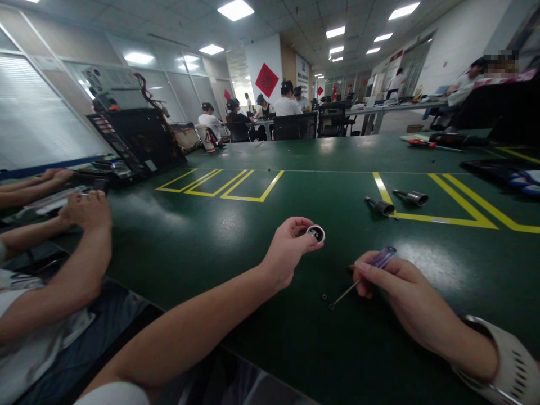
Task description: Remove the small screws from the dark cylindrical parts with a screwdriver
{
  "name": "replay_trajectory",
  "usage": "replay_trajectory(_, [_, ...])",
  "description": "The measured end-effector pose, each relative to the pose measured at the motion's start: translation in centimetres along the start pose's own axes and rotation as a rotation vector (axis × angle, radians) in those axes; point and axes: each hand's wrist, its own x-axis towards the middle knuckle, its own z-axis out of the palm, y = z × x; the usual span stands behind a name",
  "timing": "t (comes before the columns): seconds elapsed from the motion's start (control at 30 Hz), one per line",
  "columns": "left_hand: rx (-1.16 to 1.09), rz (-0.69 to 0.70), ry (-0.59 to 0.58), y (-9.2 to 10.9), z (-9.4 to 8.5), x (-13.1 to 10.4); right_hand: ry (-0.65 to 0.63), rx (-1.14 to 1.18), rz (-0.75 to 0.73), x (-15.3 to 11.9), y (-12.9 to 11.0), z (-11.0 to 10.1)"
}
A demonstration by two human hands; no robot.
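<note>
Between the thumb and fingers of my left hand (291, 247) is a round metal cup-shaped part (316, 234), its open end turned toward me and small pieces showing inside. My right hand (390, 284) grips a screwdriver (383, 257) by its clear purple handle. The thin shaft points down and left, and its tip meets a small dark ring (331, 306) on the green table. Close by lies a second small dark ring (324, 296). Beyond my right hand, two metal cup-shaped parts with stems (382, 207) (414, 197) lie on the tabletop.
Yellow tape outlines (242, 198) mark the green table (202, 242). At the left, a co-worker's hands (86, 208) are near a black open case (139, 135). A red-handled screwdriver (422, 143) lies at the far right. People sit at tables behind.
</note>
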Motion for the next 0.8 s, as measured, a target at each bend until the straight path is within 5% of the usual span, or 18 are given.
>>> replay_trajectory(0.17, [0.004, 0.005, -0.014, -0.1, 0.0, -0.1, -0.028, -0.253, -0.113, -0.3, -0.6, 0.3])
replay_trajectory(0.47, [0.009, 0.018, -0.003, 0.0, 0.2, 0.0, -0.175, -0.663, -0.767, -2.7, -1.1, 0.8])
replay_trajectory(0.63, [0.046, 0.031, -0.054, 0.0, 0.2, -0.2, -0.006, -0.712, -0.937, -2.5, -1.1, 0.0])
replay_trajectory(0.8, [0.088, 0.043, -0.080, 0.1, 0.5, -0.6, 0.104, -0.790, -0.943, -1.8, -1.2, -0.4])
